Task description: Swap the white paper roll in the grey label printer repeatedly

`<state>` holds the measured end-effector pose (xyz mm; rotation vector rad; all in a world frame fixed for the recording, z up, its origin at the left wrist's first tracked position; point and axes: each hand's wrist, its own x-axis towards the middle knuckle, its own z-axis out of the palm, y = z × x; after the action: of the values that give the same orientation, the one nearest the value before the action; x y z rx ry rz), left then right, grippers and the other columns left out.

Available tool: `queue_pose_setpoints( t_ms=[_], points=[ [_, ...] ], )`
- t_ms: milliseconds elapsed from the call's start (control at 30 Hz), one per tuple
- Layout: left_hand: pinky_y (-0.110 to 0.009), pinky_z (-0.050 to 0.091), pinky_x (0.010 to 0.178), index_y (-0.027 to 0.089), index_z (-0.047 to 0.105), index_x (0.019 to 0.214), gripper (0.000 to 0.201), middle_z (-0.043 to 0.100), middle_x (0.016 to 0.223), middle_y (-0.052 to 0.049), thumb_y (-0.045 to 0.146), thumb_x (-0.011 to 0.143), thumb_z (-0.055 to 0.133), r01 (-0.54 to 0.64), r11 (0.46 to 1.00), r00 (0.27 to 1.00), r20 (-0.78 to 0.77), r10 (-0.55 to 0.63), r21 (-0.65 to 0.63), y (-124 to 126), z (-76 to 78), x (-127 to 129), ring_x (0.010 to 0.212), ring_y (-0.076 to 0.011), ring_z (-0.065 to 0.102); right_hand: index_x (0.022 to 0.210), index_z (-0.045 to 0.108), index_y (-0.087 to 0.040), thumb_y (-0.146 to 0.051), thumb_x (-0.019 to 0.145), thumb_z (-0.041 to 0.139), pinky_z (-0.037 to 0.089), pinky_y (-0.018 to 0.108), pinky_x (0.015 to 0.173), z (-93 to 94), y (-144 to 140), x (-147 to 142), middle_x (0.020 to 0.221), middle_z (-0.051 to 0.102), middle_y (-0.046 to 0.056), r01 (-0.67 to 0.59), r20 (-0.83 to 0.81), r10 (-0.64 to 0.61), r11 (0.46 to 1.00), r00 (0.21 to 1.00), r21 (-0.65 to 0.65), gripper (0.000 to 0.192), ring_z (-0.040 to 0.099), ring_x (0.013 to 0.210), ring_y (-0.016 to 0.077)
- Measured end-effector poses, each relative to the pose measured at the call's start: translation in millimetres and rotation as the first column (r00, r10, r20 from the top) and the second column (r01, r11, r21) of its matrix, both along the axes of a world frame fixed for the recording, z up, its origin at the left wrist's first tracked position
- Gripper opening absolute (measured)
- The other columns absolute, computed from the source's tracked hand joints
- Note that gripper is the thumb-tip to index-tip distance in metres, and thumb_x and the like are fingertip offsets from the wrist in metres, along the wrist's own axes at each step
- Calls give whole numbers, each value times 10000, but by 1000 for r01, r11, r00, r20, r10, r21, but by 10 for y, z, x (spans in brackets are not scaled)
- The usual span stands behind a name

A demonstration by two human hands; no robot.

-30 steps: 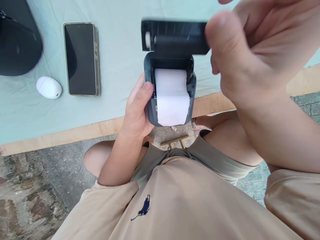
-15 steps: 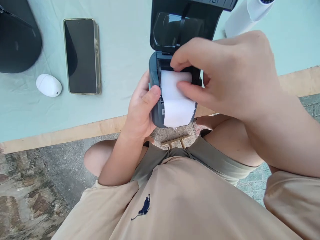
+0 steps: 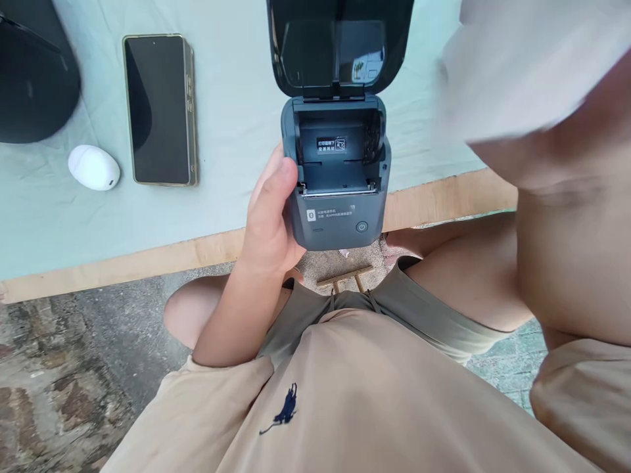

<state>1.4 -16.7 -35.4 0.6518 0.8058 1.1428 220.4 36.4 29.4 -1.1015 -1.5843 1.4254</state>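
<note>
My left hand (image 3: 271, 210) grips a dark blue-grey portable label printer (image 3: 340, 220) by its left side, thumb on the edge. The printer's dark lid (image 3: 340, 49) is swung up and away from me. Its bay shows a small printed sticker on the back wall, with no roll inside. A power button is on the front face. At the upper right, my right hand (image 3: 547, 161) is smeared by motion and close to the camera. It holds a white paper roll (image 3: 537, 72), which hides most of its fingers.
A smartphone (image 3: 158, 108) lies on the pale green tablecloth (image 3: 231, 131) at the left, with a white earbud case (image 3: 93, 167) beside it. A black object (image 3: 34, 79) stands in the far left corner. The wooden table edge (image 3: 211, 249) runs in front of my knees.
The white paper roll has come out of the printer's bay in my right hand, which has moved up and right. The printer has shifted slightly left, still in my left hand.
</note>
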Motion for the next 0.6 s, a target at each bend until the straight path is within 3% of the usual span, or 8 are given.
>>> queue_pose_setpoints(
  t_ms=[133, 200, 300, 400, 500, 600],
  points=[
    [-508, 486, 1132, 297, 726, 1183, 366, 737, 1172, -51, 501, 985, 495, 28, 1000, 998, 52, -28, 5, 13, 15, 3, 1375, -348, 544, 912, 707, -228, -385, 732, 816, 386, 150, 424, -185, 71, -25, 801, 666, -87, 133, -353, -222, 956, 909, -260, 263, 538, 603, 15],
    [-515, 491, 1119, 293, 721, 1201, 361, 740, 1156, -50, 494, 966, 534, 35, 999, 998, 51, -35, 9, 18, 13, 2, 1342, -352, 565, 862, 662, -205, -328, 724, 822, 342, 196, 379, -267, 50, -58, 752, 615, -48, 240, -334, -302, 947, 893, -215, 244, 542, 594, 44],
    [-501, 498, 1099, 305, 721, 1200, 369, 742, 1160, -50, 512, 965, 524, 37, 999, 999, 19, -37, 18, 30, -18, 1, 1337, -351, 571, 901, 585, -194, -351, 761, 794, 369, 258, 405, -341, 5, -81, 765, 570, -17, 310, -168, -309, 951, 936, -25, 296, 534, 575, 68],
    [-499, 533, 1041, 298, 730, 1181, 397, 743, 1142, -64, 544, 941, 534, 23, 996, 999, 21, -25, 81, 56, -80, -3, 1252, -347, 625, 983, 551, -193, -443, 847, 713, 500, 265, 584, -330, -37, -76, 914, 590, 10, 213, 169, -248, 957, 954, 198, 327, 585, 723, 78],
    [-495, 548, 1020, 288, 742, 1163, 388, 747, 1125, -66, 538, 896, 610, 43, 994, 999, 25, -46, 98, 79, -116, -13, 1203, -344, 649, 1119, 571, -213, -472, 907, 637, 521, 275, 817, -286, -80, -60, 1156, 623, 13, 74, 518, -264, 931, 814, 358, 341, 598, 1016, 118],
    [-485, 550, 1019, 297, 746, 1163, 367, 752, 1130, -57, 524, 898, 629, 50, 996, 998, 31, -53, 69, 82, -90, -21, 1221, -350, 638, 1268, 540, -258, -401, 879, 674, 490, 313, 984, -284, -104, -46, 1248, 618, -12, 20, 671, -296, 922, 680, 387, 435, 595, 1102, 145]
  ],
)
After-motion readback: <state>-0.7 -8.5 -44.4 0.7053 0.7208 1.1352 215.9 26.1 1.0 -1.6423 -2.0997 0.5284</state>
